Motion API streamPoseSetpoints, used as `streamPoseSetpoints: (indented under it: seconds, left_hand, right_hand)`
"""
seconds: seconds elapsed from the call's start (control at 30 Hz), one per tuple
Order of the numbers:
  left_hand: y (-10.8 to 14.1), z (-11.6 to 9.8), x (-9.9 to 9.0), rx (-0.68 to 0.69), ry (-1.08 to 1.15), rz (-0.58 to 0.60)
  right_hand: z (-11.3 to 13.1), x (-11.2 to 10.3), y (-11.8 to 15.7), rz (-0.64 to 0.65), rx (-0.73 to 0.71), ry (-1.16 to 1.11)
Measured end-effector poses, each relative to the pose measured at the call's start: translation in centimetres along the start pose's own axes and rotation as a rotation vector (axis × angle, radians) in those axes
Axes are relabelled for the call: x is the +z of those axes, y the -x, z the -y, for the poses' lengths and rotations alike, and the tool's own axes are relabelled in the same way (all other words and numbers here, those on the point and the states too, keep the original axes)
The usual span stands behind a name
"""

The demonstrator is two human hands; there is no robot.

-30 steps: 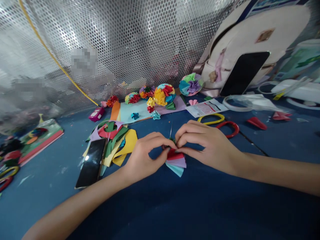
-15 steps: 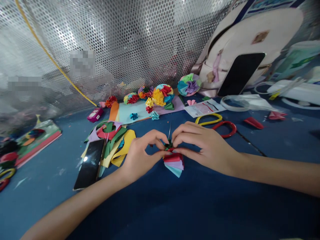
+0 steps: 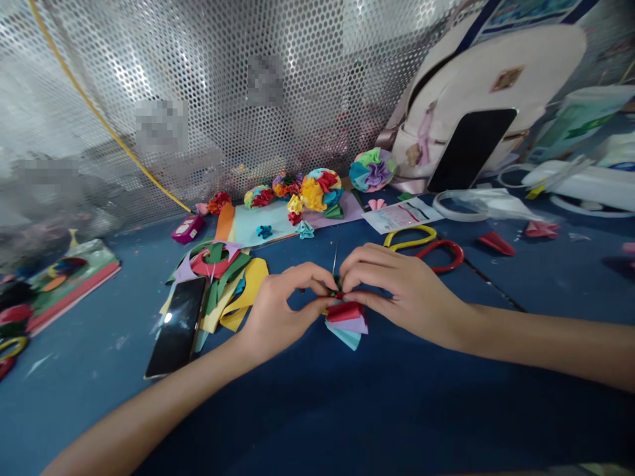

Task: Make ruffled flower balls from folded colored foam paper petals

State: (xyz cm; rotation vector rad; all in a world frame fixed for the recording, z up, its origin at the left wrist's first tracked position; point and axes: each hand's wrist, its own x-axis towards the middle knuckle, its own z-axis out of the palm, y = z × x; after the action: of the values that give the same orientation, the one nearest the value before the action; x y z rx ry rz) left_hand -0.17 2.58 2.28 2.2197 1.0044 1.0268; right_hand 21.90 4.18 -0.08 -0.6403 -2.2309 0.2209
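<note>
Between the fingertips of my left hand (image 3: 288, 304) and my right hand (image 3: 401, 291) is a small bundle of folded coloured paper (image 3: 347, 324). Red, lilac and light blue layers fan out below the fingers, and a bit of dark green shows between the fingertips. A thin needle (image 3: 335, 259) sticks up from the bundle. Both hands are closed in a pinch on this paper, thumbs below and fingers above. The needle's lower end is hidden by the fingers and paper.
A phone (image 3: 176, 327) and paper scraps (image 3: 243, 291) lie left. Scissors with yellow and red handles (image 3: 449, 256) lie behind my right hand. Paper pompoms (image 3: 322, 190) stand along the perforated metal screen (image 3: 208, 99). A backpack (image 3: 536, 66) with another phone (image 3: 471, 149) leaning on it is back right.
The view has shifted slightly. Both hands keep their pinch on the folded paper, with only small finger movements.
</note>
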Motion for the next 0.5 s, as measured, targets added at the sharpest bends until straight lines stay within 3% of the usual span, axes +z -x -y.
streamPoseSetpoints:
  seconds: [0.5]
  left_hand:
    - [-0.04,0.29,-0.80,0.002,0.066,0.067]
  right_hand:
    - [0.19,-0.18,0.00,0.024,0.018,-0.050]
